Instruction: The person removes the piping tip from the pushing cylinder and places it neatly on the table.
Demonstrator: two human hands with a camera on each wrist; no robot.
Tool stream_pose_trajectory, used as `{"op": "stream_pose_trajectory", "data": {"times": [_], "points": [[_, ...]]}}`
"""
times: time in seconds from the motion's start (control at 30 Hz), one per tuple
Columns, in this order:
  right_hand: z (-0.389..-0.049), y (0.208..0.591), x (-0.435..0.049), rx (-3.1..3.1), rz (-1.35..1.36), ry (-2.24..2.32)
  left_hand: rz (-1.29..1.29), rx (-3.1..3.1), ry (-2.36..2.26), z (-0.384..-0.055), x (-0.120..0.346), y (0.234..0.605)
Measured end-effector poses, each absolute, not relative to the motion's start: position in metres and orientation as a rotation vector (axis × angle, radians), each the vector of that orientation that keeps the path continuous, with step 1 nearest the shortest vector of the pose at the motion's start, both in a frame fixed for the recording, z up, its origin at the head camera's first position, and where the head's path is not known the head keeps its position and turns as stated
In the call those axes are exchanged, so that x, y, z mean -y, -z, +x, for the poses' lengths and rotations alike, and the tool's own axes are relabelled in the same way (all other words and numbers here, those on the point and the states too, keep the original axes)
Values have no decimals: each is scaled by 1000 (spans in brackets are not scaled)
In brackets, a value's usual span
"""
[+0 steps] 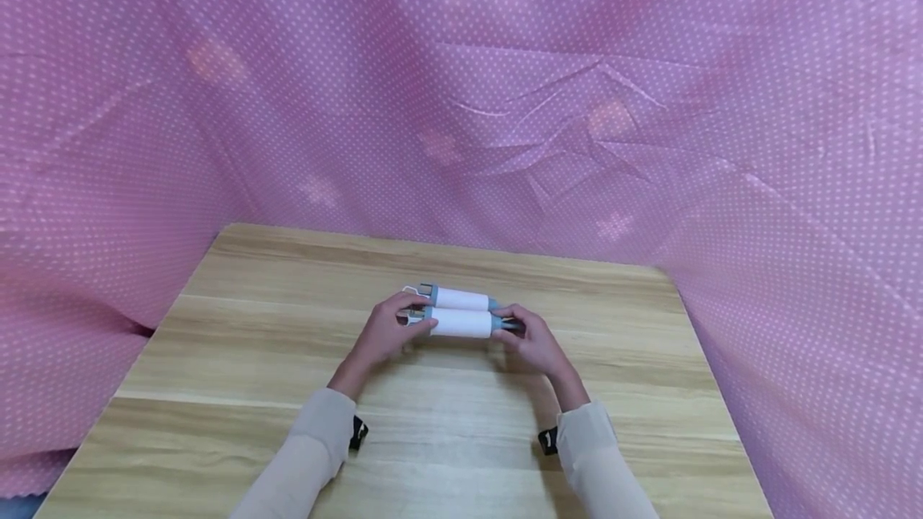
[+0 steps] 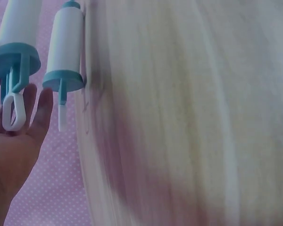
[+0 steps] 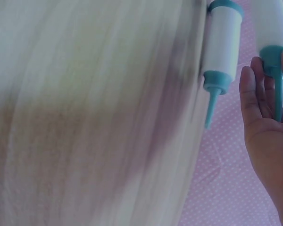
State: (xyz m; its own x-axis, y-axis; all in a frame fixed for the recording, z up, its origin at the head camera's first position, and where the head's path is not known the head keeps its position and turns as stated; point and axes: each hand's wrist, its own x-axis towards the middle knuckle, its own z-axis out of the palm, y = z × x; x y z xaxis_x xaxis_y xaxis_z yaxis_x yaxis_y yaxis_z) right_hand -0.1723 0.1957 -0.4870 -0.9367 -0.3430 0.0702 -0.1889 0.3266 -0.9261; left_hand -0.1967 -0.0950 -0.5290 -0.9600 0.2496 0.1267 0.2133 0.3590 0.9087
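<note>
Two matching white tubes with teal ends lie side by side, long axis left to right. My left hand [image 1: 384, 335] grips the left end of the nearer tube [image 1: 461, 323], thumb on its near side. Around its right end are the thumb and fingers of my right hand [image 1: 535, 344]. From the left end sticks out a white loop [image 2: 21, 112]; a thin teal stem [image 3: 278, 94] points out of the right end, over the right palm. The farther tube [image 1: 463, 299] rests behind it on the wood, partly covered by the held one.
A light wood-grain table [image 1: 447, 439] spans the space below my arms. Pink dotted cloth [image 1: 461, 142] hangs behind the table's far edge and along both sides. Black straps [image 1: 548, 440] sit at my wrists, by the pale sleeves [image 1: 317, 431].
</note>
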Motion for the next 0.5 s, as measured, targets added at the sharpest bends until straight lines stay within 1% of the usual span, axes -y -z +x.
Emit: {"op": "stream_pose_trajectory", "data": {"times": [0.2,0.43,0.5], "points": [[-171,481,-196,-2441,-519,1695,443,-2455,-1810,-199,98,527],[-185,502,-207,-2390,-521,1762,453,-2360,-1897,-198,97,518],[-186,501,-208,-2360,-513,1785,467,-2353,-1912,-198,97,516]]}}
